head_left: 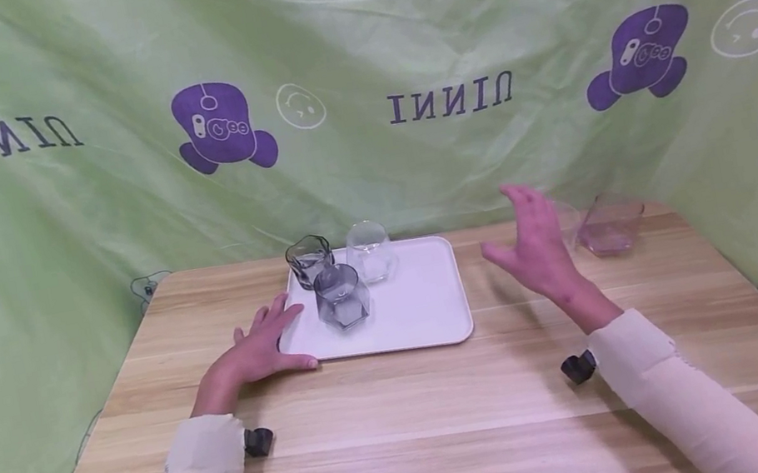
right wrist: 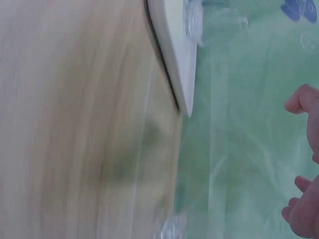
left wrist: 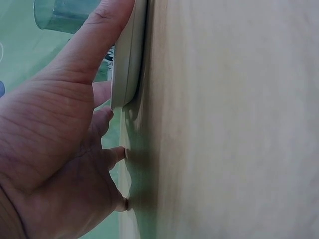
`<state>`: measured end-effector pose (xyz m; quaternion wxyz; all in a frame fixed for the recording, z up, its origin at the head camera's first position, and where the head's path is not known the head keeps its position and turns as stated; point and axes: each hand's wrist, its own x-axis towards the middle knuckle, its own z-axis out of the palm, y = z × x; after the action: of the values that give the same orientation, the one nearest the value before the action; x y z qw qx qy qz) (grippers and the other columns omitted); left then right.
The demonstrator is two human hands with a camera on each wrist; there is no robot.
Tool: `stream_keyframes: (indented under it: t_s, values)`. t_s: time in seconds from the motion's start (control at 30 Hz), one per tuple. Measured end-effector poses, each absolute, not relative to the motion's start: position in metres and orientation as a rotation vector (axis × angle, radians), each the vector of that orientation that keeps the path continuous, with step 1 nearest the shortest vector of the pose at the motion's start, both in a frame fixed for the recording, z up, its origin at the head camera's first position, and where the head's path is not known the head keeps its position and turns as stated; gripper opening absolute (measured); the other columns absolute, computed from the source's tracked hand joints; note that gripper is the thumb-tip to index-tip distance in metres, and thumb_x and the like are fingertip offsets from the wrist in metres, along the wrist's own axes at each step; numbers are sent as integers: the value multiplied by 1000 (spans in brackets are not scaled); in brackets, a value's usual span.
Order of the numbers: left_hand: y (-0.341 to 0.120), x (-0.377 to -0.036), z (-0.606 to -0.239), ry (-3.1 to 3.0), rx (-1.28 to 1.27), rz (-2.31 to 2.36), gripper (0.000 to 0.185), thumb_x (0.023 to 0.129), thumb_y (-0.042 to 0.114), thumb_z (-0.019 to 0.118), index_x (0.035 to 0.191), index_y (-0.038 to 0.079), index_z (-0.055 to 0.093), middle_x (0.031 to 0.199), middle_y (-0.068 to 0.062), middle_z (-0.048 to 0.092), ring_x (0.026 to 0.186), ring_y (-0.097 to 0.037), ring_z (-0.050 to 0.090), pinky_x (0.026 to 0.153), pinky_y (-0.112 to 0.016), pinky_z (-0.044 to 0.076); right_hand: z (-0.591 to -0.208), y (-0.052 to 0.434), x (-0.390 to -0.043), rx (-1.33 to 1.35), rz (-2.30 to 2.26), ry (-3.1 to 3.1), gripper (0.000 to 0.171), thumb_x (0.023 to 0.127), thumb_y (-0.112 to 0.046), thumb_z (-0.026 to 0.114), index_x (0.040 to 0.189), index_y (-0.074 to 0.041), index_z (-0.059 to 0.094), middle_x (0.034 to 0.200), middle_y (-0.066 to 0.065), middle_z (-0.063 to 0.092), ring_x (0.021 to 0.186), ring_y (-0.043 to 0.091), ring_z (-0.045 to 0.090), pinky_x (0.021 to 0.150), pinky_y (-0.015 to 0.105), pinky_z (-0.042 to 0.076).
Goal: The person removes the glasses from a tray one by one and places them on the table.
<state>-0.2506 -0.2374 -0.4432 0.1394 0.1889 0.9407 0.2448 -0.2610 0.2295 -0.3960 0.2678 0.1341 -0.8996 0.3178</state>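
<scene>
My left hand (head_left: 258, 351) spans the left front corner of a white tray (head_left: 420, 297); thumb and fingers spread along its edges. In the left wrist view the thumb (left wrist: 94, 45) lies against the tray rim, and other fingertips touch the table. On the tray stand a dark wavy glass (head_left: 311, 262), a grey glass with an angular base (head_left: 342, 298) and a clear glass (head_left: 370, 251). My right hand (head_left: 541, 246) hovers right of the tray, fingers spread and holding nothing. Beyond it are a clear glass (head_left: 565, 220), partly hidden, and a pinkish glass (head_left: 611, 225).
The wooden table (head_left: 417, 450) reaches back to a green curtain (head_left: 366, 163) with purple prints, which also hangs along both sides. The tray lies near the table's far edge.
</scene>
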Motion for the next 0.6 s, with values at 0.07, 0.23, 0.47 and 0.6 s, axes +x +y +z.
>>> stream_keyframes:
  t_s: [0.07,0.23,0.47,0.6]
  values:
    - [-237,-251,-443,2718,543,708,112,80,63,81,163,10,28,170,-21,-1,150,-55,-4,103,-85,-6,-398,219,-260,410,893,-2437,91,79,-13,86,153,0,35,150,25,37,137,43,35,111,62,33]
    - [-237,-250,-442,2722,555,706,110,80,61,81,162,9,29,170,-22,0,149,-57,-2,102,-86,-5,-403,191,-255,481,1009,-2479,89,82,-16,86,154,-2,35,151,23,38,139,41,35,112,59,34]
    - [-237,-250,-442,2727,560,692,110,81,61,81,162,9,29,170,-23,0,149,-57,-1,102,-85,-4,-412,156,-251,532,1121,-2559,88,86,-22,84,155,-2,34,152,21,38,141,36,37,117,52,31]
    - [-237,-251,-443,2723,556,688,111,80,63,80,162,9,28,170,-22,0,150,-56,-2,103,-85,-4,-420,138,-248,581,1174,-2569,86,86,-22,84,155,-3,35,151,20,40,140,36,40,116,49,33]
